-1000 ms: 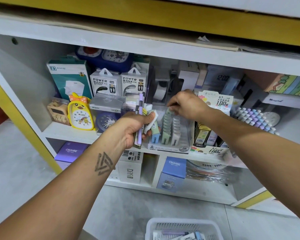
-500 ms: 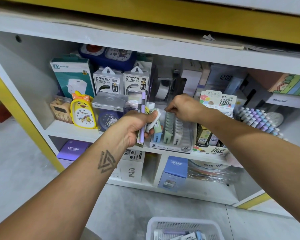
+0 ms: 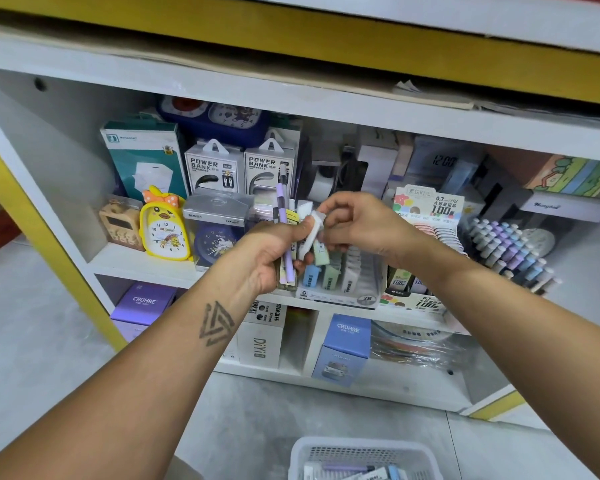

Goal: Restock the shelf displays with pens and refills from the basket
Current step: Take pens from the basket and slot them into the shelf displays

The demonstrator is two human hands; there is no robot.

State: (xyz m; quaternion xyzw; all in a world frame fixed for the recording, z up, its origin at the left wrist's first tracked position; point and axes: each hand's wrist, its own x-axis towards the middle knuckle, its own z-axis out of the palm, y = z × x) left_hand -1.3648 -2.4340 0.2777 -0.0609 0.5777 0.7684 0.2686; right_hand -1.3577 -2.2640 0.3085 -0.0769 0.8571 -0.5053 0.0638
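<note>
My left hand (image 3: pixel 269 256) grips a bunch of stock in front of the shelf: a purple pen (image 3: pixel 283 216) standing upright and several small refill cases. My right hand (image 3: pixel 357 225) meets it from the right and pinches a white refill case (image 3: pixel 311 233) at the top of the bunch. Behind the hands stands the clear refill display box (image 3: pixel 347 278), with rows of blue, green and white refill cases in it. The white basket (image 3: pixel 364 457) sits on the floor at the bottom edge, holding more pens and refills.
On the shelf (image 3: pixel 136 261) stand a yellow duck clock (image 3: pixel 165 230), power bank boxes (image 3: pixel 215 168), a 0.7 lead display (image 3: pixel 426 209) and a rack of pastel pens (image 3: pixel 510 247). The lower shelf holds CRUHRE boxes (image 3: pixel 345 348). Grey floor surrounds the basket.
My right hand has left the refill display box and moved left to the bunch in my left hand, where it now pinches a white refill case. The left hand has stayed nearly still.
</note>
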